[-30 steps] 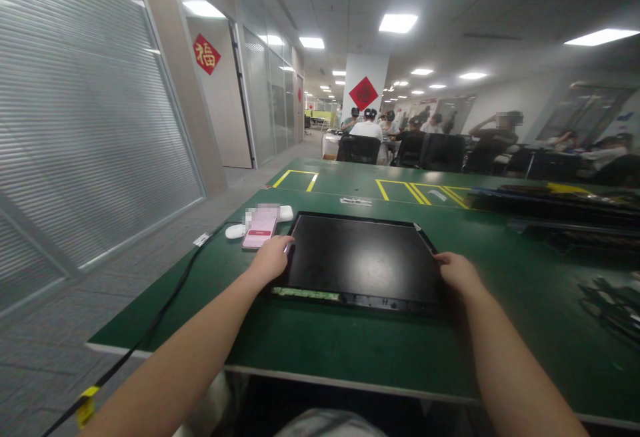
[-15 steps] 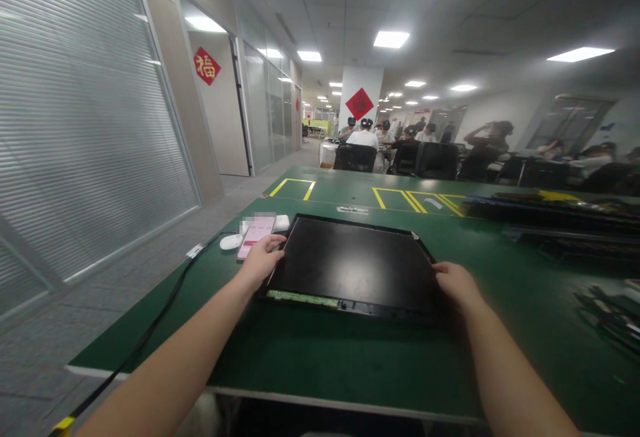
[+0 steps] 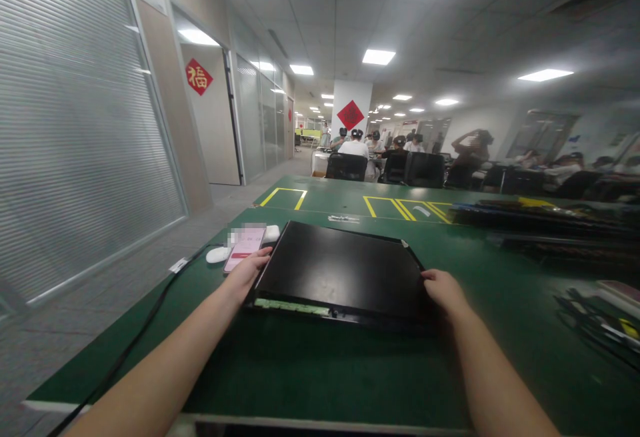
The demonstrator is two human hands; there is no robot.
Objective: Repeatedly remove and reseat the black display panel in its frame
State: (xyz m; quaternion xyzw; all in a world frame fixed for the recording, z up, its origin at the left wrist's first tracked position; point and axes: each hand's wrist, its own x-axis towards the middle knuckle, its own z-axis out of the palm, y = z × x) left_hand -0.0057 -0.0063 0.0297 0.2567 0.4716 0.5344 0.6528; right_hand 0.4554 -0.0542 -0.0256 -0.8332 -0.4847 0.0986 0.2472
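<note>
A large black flat display panel (image 3: 345, 267) rests on the green table (image 3: 325, 363) in front of me, with a strip of green circuit board along its near edge. My left hand (image 3: 249, 270) grips the panel's left edge, fingers curled round it. My right hand (image 3: 443, 290) holds the right edge near the front corner, fingers wrapped under. The panel's near side looks slightly raised off the table.
A pink-screened phone (image 3: 245, 245) and white earbud cases (image 3: 219, 254) lie left of the panel, with a black cable (image 3: 145, 320) running off the table's left side. Dark parts are stacked at the right (image 3: 595, 320). Seated people work at desks far behind (image 3: 355, 150).
Both hands have stayed on the panel's edges while it drew a little nearer and its near edge lifted slightly. My view has tilted upward.
</note>
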